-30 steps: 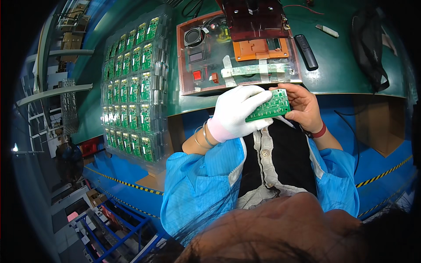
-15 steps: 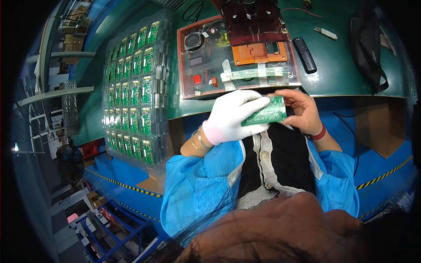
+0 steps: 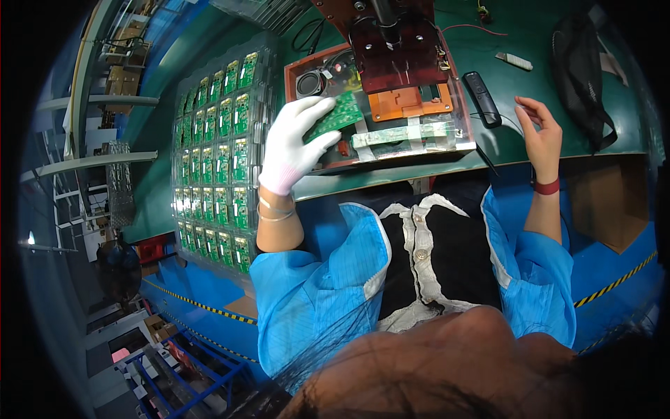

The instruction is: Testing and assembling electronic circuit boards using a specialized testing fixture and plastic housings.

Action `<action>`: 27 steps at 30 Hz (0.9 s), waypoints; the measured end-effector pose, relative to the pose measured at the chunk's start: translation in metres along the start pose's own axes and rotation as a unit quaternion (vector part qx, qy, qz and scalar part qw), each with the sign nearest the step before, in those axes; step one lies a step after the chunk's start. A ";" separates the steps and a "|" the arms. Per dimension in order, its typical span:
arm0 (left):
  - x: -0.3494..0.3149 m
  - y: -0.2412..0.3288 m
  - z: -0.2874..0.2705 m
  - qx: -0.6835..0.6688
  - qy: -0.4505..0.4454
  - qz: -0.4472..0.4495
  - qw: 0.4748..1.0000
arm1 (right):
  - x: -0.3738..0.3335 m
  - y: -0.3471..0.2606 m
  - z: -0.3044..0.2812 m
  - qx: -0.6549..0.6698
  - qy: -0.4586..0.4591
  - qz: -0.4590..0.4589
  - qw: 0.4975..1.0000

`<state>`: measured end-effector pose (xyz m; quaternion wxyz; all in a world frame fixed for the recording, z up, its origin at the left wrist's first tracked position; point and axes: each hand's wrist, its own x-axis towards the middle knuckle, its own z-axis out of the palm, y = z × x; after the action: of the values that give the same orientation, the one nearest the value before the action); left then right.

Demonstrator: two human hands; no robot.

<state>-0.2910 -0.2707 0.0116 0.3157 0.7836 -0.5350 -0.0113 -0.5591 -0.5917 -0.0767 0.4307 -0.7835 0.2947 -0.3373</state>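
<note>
In my white-gloved left hand [image 3: 296,143] is a green circuit board [image 3: 340,116], gripped between thumb and fingers. The board is tilted over the left part of a reddish box with a clear top [image 3: 328,162]. My bare right hand [image 3: 541,136], a red band at its wrist, is raised over the right side of the table with fingers apart and nothing visible in it. Nearest to it lies a black remote-like device [image 3: 483,99]. An orange plate [image 3: 410,103] sits on the box beneath a dark red press head [image 3: 398,59].
Left of the box stands a stack of clear plastic trays [image 3: 259,146] with rows of green circuit boards. A white-handled cutter [image 3: 514,61] and a black mesh bag [image 3: 583,77] lie at the right of the green table [image 3: 447,180]. A thin dark stick [image 3: 487,159] lies by the box's right corner.
Both hands held the board before my chest; the right has let go and moved right. My left hand has carried the board left and forward over the box.
</note>
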 end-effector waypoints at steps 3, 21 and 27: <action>0.021 -0.006 0.014 -0.033 -0.043 0.006 0.999 | 0.005 0.007 0.002 -0.120 -0.028 -0.011 0.992; 0.072 -0.006 0.077 -0.010 -0.051 0.118 0.992 | 0.049 0.028 0.028 -0.289 0.008 -0.027 0.957; 0.076 -0.005 0.084 -0.012 -0.062 0.131 0.989 | 0.108 0.084 0.034 -0.359 0.155 -0.180 0.903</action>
<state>-0.2845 -0.3741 -0.0340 0.2899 0.7009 -0.6513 -0.0243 -0.4817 -0.6951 -0.1339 0.0011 -0.8624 0.3124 -0.3983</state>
